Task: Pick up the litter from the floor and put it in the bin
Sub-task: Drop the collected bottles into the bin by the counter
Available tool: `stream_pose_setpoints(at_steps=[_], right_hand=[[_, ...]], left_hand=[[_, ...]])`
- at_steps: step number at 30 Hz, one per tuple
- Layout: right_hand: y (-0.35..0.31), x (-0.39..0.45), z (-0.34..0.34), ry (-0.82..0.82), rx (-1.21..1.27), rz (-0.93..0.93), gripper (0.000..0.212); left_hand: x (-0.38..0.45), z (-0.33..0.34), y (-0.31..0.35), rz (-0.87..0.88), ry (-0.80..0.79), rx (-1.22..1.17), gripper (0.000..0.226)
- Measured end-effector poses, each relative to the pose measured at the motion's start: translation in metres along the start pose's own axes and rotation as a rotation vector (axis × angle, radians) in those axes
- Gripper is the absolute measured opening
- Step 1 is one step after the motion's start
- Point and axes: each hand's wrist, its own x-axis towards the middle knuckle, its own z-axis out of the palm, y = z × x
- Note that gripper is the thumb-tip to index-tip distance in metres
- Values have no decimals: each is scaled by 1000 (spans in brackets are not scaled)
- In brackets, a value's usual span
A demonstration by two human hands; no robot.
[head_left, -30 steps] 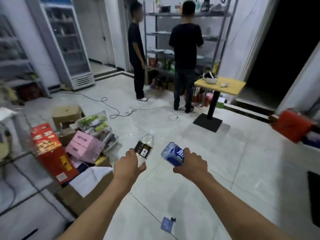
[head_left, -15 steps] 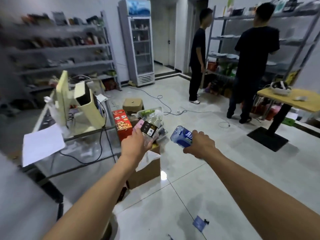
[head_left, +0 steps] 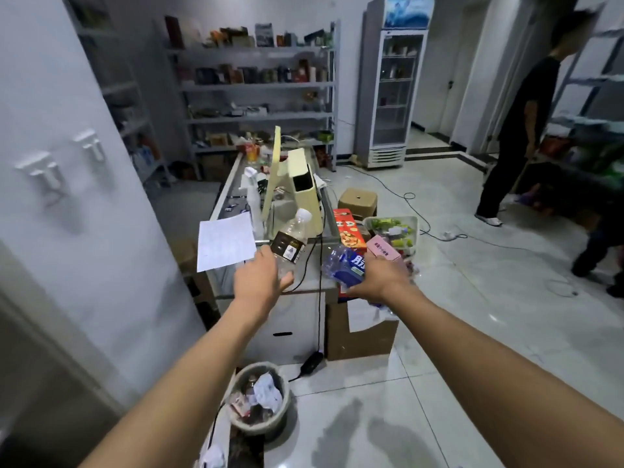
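Bin (head_left: 258, 425), bottom centre of frame, low on floor beside dark cable: already part-full w/ crumpled paper + wrappers. Nothing from either hand in it yet.

Progress, as judged: pickup done for two bottles, both off floor + in hand; drop into bin not yet done. More litter on floor? Can't tell from here; tiles in lower right show only reflections.

Mid-frame, both forearms stretched fwd, roughly level, running up from bottom corners toward centre, well above bin.

Left hand (head_left: 261, 278), centre-left: back of hand to camera, thumb + fingers curled round lower body of clear bottle (head_left: 290, 243) w/ dark label, white cap tilted up + right.

Right hand (head_left: 380, 280), centre-right: fingers wrapped over crushed blue-label bottle (head_left: 344, 265), neck end pointing left. Bottles near each other, not touching.

Behind hands: glass counter (head_left: 310, 282) w/ sheet of paper (head_left: 226, 243), cardboard boxes at its right.

Farther: grey shelving top centre, drinks fridge (head_left: 393, 86) upper right, person in black at right edge.
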Motion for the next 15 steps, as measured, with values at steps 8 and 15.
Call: stream_pose_setpoints(at_steps=[8,15], right_hand=[[-122,58,33,-70,-27,-113,73],[-199,93,75,-91,-29,-166,74]], left_hand=[[40,26,-118,-93,-26,-16,55],[51,60,-182,-196,-80,-45,56]])
